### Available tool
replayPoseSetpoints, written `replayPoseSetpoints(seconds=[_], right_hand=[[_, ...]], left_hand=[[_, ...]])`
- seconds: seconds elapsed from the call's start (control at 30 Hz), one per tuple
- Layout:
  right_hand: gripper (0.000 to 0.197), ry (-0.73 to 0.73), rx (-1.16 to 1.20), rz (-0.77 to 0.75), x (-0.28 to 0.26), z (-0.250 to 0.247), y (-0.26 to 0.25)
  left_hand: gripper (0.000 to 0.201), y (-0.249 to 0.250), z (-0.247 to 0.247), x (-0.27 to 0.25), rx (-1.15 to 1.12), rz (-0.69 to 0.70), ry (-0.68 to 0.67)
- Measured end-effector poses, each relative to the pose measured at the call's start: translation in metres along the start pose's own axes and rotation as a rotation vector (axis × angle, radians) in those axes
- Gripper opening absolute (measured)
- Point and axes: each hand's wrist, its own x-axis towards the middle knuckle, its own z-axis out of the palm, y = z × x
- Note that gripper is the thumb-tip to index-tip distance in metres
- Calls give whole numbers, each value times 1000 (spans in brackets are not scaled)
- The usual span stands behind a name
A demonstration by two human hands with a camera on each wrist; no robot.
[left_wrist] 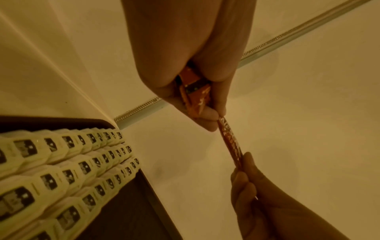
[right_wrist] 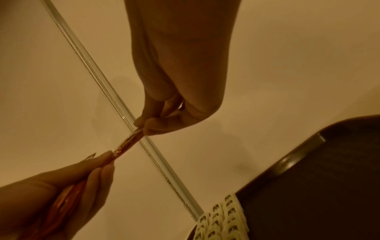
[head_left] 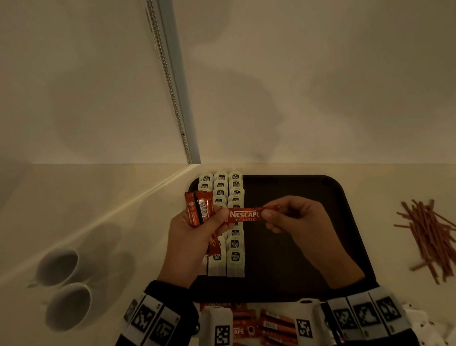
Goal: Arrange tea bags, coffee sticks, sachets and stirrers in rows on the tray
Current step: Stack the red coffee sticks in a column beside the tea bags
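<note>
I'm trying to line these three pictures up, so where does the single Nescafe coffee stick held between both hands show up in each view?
Head: the coffee stick lies level at centre, above the tray.
Left wrist: right of centre, running down from the left hand to the right hand.
Right wrist: left of centre, slanting between both hands.
Shared landmark: the tea bag rows on the tray.

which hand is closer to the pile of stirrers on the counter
Right. The right hand is over the tray's middle, on the side toward the stirrers; the left hand is over the tea bags at the tray's far side.
</note>
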Motion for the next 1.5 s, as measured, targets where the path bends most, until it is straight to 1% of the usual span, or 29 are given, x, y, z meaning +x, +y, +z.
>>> replayPoseSetpoints(seconds=[0.1,0.17,0.23,0.27,0.3,0.37,0.43,0.5,0.6,0.67,0.7,0.83,0.97,1.07,1.2,1.3,1.37,1.4,1.43,1.5], right_hand=[[16,-29,19,67,8,-5,7],[20,-71,13,98,15,-8,12],[22,-105,-1,132,26,-12,15],[22,-97,-9,145,35,-15,19],[21,-60,-22,154,46,-20,24],[19,79,-70,171,73,-32,39],[19,211,-158,194,102,-46,60],[18,283,-243,235,126,-57,83],[15,326,-351,314,151,-64,110],[12,351,-379,345,162,-63,121],[11,362,-398,354,167,-62,123],[15,402,-455,384,179,-57,125],[15,431,-550,376,187,-58,129],[15,447,-582,361,189,-58,131],[21,431,-638,354,189,-56,129],[27,446,-619,358,185,-56,121],[25,419,-594,273,175,-48,104],[22,355,-558,215,168,-40,90],[19,258,-512,155,158,-30,75],[15,18,-404,78,132,-6,42]], left_hand=[[4,-4,-2,7,66,-1,32],[3,-8,-3,10,84,-7,56],[8,-14,-6,13,124,-22,89],[11,-17,-7,14,156,-35,105],[12,-20,-9,15,188,-52,122],[13,-24,-15,16,222,-102,156],[18,-26,-23,17,203,-148,152],[24,-27,-28,18,155,-187,129],[16,-29,-36,21,61,-259,111],[5,-29,-40,21,-12,-310,84],[4,-29,-41,21,-43,-332,65],[11,-26,-41,18,-104,-371,51],[22,-28,-44,18,-53,-367,78],[21,-28,-43,19,-77,-374,109],[17,-25,-36,21,-52,-369,96],[15,-22,-30,24,22,-331,70],[17,-19,-24,27,97,-285,44],[17,-17,-22,29,140,-263,29],[17,-15,-18,32,180,-245,14],[14,-13,-12,37,252,-210,-11]])
